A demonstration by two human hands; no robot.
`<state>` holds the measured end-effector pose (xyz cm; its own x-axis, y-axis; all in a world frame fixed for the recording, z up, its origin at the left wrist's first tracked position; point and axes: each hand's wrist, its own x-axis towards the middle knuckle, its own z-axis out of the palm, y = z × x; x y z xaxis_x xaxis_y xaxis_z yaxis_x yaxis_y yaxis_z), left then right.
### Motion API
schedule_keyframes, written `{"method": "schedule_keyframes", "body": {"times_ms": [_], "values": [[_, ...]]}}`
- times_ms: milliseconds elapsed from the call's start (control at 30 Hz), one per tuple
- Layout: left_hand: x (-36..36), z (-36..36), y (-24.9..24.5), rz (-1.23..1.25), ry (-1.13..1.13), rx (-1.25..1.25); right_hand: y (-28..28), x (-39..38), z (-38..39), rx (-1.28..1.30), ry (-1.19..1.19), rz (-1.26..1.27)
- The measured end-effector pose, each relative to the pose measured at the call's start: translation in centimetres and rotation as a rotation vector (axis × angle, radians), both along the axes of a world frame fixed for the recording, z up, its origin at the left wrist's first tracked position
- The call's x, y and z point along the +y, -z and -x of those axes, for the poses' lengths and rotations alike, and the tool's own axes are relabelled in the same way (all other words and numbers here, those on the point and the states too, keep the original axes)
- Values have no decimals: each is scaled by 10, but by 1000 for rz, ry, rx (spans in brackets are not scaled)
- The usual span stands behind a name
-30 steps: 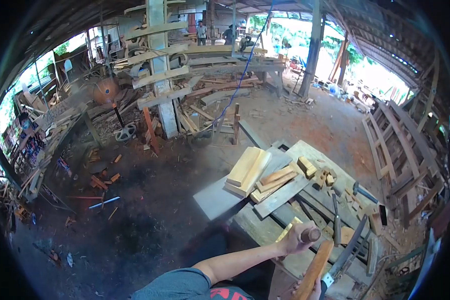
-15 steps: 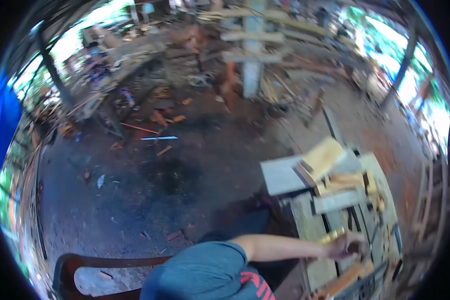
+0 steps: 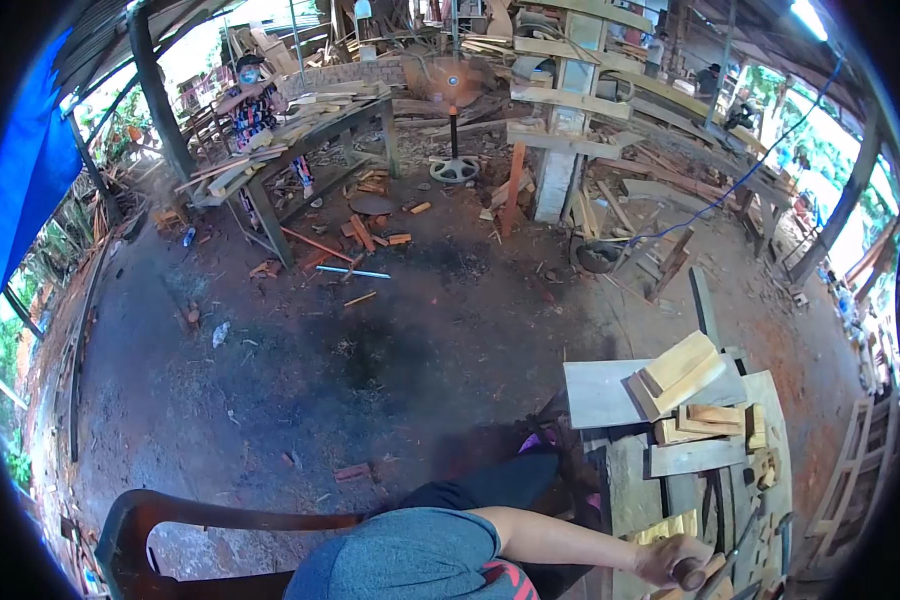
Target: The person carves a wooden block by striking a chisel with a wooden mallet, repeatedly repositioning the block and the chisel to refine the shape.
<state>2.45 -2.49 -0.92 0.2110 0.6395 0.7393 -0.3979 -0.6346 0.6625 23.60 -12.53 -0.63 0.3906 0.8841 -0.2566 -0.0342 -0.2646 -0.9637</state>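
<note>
My left arm reaches to the right across the low wooden workbench (image 3: 625, 480). My left hand (image 3: 665, 558) is closed around a brown wooden handle (image 3: 688, 573), whose rounded end points up towards me. What the handle belongs to is hidden below the hand. Close behind the hand lies a pale yellow piece of wood (image 3: 670, 527). To its right a thin dark metal bar (image 3: 745, 530) runs at a slant over the bench. My right hand is outside the picture.
Cut wood blocks (image 3: 710, 420) and a grey board (image 3: 600, 393) are stacked on the bench's far end. A brown chair armrest (image 3: 250, 517) curves at lower left. Farther off stand a fan (image 3: 452, 85), a plank-laden table (image 3: 310, 125) with a person (image 3: 255, 110), and a post (image 3: 567, 120).
The view has turned and sharpened, so the background sits lower and farther right. My left hand has moved down and slightly left in the picture, and the handle's round end now shows.
</note>
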Motion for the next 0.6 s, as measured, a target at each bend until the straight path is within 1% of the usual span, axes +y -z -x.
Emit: {"method": "schedule_keyframes", "body": {"times_ms": [67, 100, 133, 200, 233, 267, 333, 367, 467, 533, 567, 600], "values": [[-4, 14, 0, -6, 79, 69, -5, 6, -2, -103, 10, -15], [-6, 18, -2, -23, 245, 24, -7, 11, -2, -153, 17, -26], [-8, 20, -3, -27, 239, 27, -9, 14, -2, -203, 25, -36], [-10, 22, -4, -57, 203, -156, -11, 22, -2, -309, 46, -55], [-10, 27, -6, -104, 186, -158, -14, 23, -4, -365, 60, -59], [-10, 28, -2, -97, 189, -161, -15, 22, -5, -421, 76, -58], [-12, 26, 11, -109, 185, -77, -21, 14, -5, -539, 98, -35], [-12, 19, 16, -87, 178, -84, -20, 13, -3, -546, 86, -15], [-10, 10, 27, -136, 98, -68, -21, 12, 15, -536, 62, 11], [-7, 9, 22, -63, 19, -20, -31, 22, 26, -528, 70, -26], [-5, 10, 25, 12, 65, 109, -35, 27, 30, -523, 73, -50], [1, 10, 26, -6, 57, 108, -39, 32, 34, -518, 73, -70]]}}
